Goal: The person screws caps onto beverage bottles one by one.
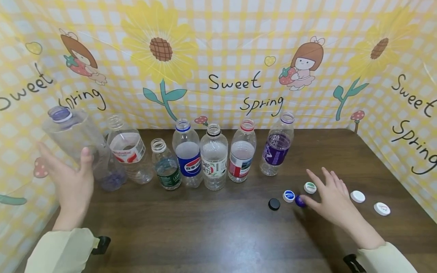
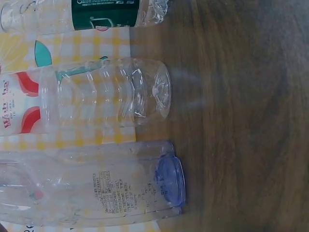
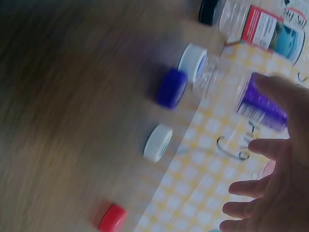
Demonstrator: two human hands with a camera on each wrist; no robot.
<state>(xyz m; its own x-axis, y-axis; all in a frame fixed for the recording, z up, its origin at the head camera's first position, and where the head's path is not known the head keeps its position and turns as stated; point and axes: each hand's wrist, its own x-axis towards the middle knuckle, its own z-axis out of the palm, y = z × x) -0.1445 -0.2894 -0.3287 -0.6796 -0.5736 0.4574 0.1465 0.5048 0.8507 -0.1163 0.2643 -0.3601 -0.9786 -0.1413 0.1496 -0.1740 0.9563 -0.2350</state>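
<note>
On the left, a large clear bottle with a purple cap stands on the table, seen close up as the clear bottle in the left wrist view. In front of it is my left hand, thumb and fingers spread apart; whether it touches the bottle I cannot tell. Over the loose bottle caps hovers my right hand, fingers spread. Its thumb lies by a purple cap. Around it are a blue-and-white cap, a green-and-white cap, a black cap and a white cap.
Several uncapped bottles stand in a row along the back, from a red-and-white-labelled bottle to a purple-labelled bottle. A printed white cap lies far right. A red cap shows in the right wrist view. Checked cloth hangs behind.
</note>
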